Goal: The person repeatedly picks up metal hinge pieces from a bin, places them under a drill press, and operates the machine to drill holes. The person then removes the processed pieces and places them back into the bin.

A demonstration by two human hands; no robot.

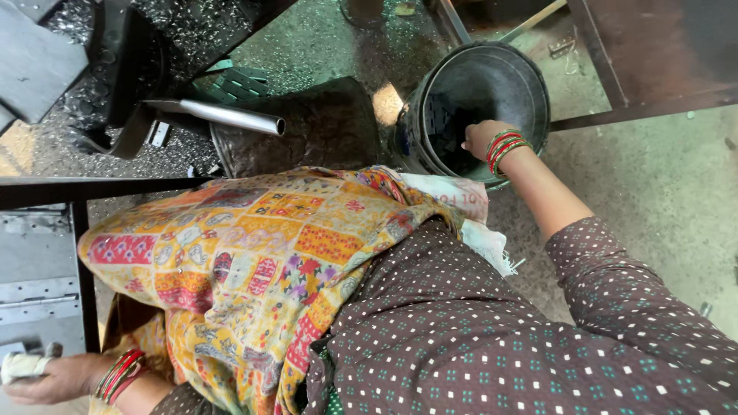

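Note:
My right hand point(483, 137), with red and green bangles on the wrist, reaches down into a dark metal bucket point(530, 92) on the floor. Its fingers point into the bucket's dark inside and are hidden there. My left hand point(54, 379), also with bangles, rests flat on a grey metal surface point(34, 307) at the bottom left. White cloth point(21, 365) is wrapped around its fingertips. A patchwork yellow scarf point(254, 261) and my dotted brown sleeve fill the middle of the view.
A shiny metal tube point(231, 117) lies over a dark round container point(323, 127) left of the bucket. Metal shavings point(69, 115) litter the floor at upper left. A dark steel frame bar point(92, 188) crosses at left, and a brown metal frame point(646, 69) stands at upper right.

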